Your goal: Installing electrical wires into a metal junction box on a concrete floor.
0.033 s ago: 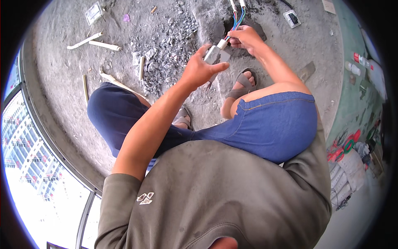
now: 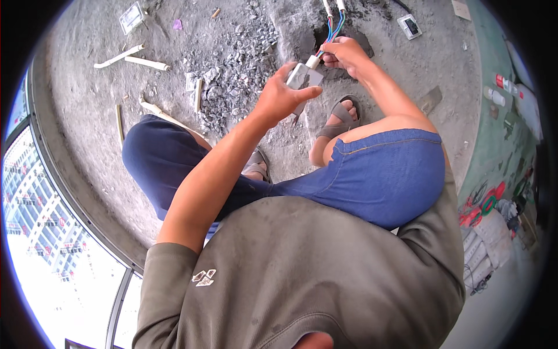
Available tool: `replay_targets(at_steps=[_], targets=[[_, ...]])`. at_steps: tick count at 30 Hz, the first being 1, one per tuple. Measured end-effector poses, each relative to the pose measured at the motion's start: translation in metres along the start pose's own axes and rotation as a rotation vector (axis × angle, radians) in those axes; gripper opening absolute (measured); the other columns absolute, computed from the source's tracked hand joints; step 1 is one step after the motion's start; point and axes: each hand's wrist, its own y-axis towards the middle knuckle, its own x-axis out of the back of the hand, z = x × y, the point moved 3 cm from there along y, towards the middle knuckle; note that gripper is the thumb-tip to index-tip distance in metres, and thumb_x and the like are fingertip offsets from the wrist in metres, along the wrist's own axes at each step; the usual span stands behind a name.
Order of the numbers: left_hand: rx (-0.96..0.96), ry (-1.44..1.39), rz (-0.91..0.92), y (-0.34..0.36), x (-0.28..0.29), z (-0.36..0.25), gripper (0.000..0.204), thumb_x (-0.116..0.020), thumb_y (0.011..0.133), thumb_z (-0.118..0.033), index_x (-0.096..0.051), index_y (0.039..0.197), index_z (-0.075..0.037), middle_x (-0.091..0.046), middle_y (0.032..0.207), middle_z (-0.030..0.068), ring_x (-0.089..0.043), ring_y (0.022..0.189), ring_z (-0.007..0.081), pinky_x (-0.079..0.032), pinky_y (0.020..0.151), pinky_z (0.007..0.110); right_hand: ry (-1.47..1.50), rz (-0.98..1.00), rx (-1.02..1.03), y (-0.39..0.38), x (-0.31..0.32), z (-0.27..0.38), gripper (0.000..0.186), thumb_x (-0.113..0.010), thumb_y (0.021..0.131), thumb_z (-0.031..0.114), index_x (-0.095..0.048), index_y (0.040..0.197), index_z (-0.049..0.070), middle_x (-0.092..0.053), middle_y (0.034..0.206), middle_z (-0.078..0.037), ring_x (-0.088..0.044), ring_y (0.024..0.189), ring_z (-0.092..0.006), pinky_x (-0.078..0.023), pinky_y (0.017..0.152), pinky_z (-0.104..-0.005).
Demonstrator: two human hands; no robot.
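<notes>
My left hand [image 2: 278,96] is closed round a grey junction box [image 2: 303,75], which has a short white pipe fitting [image 2: 313,61] at its far end. My right hand [image 2: 344,55] pinches the red and blue wires [image 2: 331,28] just beyond that fitting. The wires run up to two white conduit ends [image 2: 340,6] at the top of the view, over a dark hollow [image 2: 360,41] chipped in the rough concrete. The underside of the box is partly hidden by my left hand.
Grey rubble [image 2: 232,58] and cut white pipe pieces [image 2: 145,63] lie on the concrete floor [image 2: 87,99]. Small cased items [image 2: 409,27] are near the top. A window [image 2: 46,221] curves along the left. Bags [image 2: 488,244], red and green coils [image 2: 488,203] and bottles [image 2: 497,96] are at the right.
</notes>
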Motion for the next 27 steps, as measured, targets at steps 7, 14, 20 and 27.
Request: replay_targets(at_steps=[7,14,20,27], targets=[[0.192,-0.446,0.074,-0.001,0.0,-0.003,0.039,-0.079,0.07,-0.022,-0.06,0.101,-0.007,-0.062,0.078,0.002,-0.057,0.062,0.01,-0.047,0.051,0.026,-0.136,0.052,-0.064,-0.008,-0.003,0.015,0.016,-0.061,0.084,0.015,-0.061,0.088,0.0,-0.063,0.078,-0.007,-0.062,0.07,-0.0147,-0.056,0.067,-0.0315],[0.255,-0.542,0.138,0.01,0.005,0.009,0.044,-0.079,0.07,-0.023,-0.058,0.104,-0.005,-0.062,0.083,0.003,-0.059,0.064,0.0117,-0.05,0.054,0.027,0.005,0.207,-0.05,-0.003,0.011,0.011,0.024,-0.062,0.088,0.023,-0.061,0.095,0.0,-0.063,0.088,-0.007,-0.062,0.077,-0.0135,-0.056,0.073,-0.0301],[0.317,-0.603,0.253,0.01,0.014,0.013,0.054,-0.077,0.072,-0.029,-0.051,0.112,-0.004,-0.062,0.092,0.0095,-0.064,0.072,0.0178,-0.056,0.056,0.035,0.17,0.327,-0.119,-0.007,0.014,-0.001,0.03,-0.061,0.089,0.032,-0.061,0.096,0.003,-0.063,0.089,-0.005,-0.061,0.077,-0.0125,-0.054,0.077,-0.0309],[0.347,-0.696,0.293,0.006,0.012,0.01,0.051,-0.075,0.075,-0.028,-0.048,0.112,-0.003,-0.061,0.092,0.0113,-0.064,0.073,0.02,-0.056,0.059,0.036,0.277,0.263,-0.118,-0.001,0.016,-0.013,0.03,-0.057,0.091,0.035,-0.063,0.094,0.006,-0.063,0.085,-0.003,-0.057,0.072,-0.0093,-0.052,0.072,-0.029]])
